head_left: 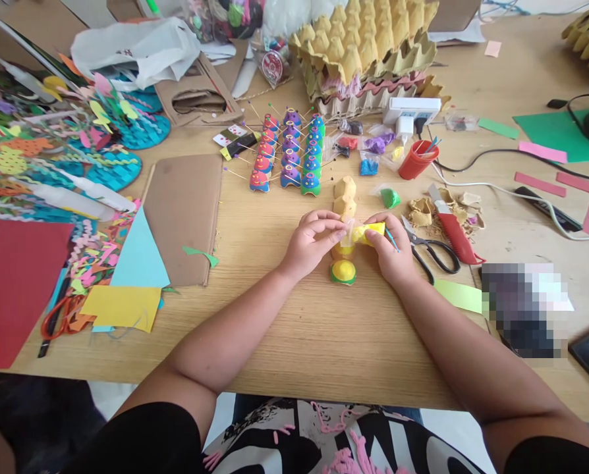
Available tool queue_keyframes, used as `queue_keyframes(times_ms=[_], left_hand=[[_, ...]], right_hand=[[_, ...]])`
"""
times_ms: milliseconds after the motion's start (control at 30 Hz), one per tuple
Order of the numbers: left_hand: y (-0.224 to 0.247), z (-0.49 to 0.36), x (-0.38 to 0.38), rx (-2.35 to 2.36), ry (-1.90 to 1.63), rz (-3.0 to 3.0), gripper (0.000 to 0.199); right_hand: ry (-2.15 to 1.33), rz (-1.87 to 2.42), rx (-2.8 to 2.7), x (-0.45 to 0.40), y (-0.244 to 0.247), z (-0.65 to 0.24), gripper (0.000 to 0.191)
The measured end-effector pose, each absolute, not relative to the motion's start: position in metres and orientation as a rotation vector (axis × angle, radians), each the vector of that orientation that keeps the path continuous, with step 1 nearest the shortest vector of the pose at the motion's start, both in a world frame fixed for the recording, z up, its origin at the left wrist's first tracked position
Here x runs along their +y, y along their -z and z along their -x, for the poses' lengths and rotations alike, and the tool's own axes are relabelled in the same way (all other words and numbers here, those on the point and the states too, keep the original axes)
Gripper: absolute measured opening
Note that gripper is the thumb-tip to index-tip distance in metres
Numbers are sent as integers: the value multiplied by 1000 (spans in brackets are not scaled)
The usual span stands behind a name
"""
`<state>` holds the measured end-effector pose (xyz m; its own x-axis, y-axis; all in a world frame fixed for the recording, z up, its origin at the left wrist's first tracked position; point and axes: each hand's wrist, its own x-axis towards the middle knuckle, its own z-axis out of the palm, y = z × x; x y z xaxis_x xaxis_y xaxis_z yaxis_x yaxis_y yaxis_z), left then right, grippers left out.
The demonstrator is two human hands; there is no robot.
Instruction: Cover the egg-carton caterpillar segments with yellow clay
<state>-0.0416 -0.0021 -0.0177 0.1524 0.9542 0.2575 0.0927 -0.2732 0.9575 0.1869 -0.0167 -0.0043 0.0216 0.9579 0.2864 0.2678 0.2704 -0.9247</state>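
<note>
My right hand (392, 245) holds a small plastic bag of yellow clay (370, 233), its fingers closed around it. A thin blue stick (391, 240) pokes out from under the same fingers. My left hand (319, 242) pinches the clear end of the bag. Below the hands lies an egg-carton strip (344, 192) with bare tan humps at the far end. Its near hump (342, 271) is yellow on top with a green rim; the hands and bag partly hide the middle.
Three rows of painted caterpillars (290, 151) with pin feelers stand beyond. Several clay bags, including a green one (389, 197), a red cup (417, 160), scissors (433, 253) and a red-handled knife (455, 230) lie right. Cardboard (183, 217) and paper scraps lie left; egg trays (368, 39) are stacked behind.
</note>
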Motion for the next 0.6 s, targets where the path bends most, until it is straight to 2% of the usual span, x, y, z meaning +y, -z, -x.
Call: queue_keyframes(times_ms=[167, 400, 600], left_hand=[[17, 44, -1, 1114, -1203, -1627, 20], [17, 46, -1, 1127, -1213, -1759, 29], [20, 46, -2, 1150, -1233, -1860, 33]], right_hand=[[-808, 1204, -1483, -17, 6, -187, 33], [-848, 1169, -1414, -16, 9, -183, 62], [-928, 1155, -1399, -15, 7, -180, 67]])
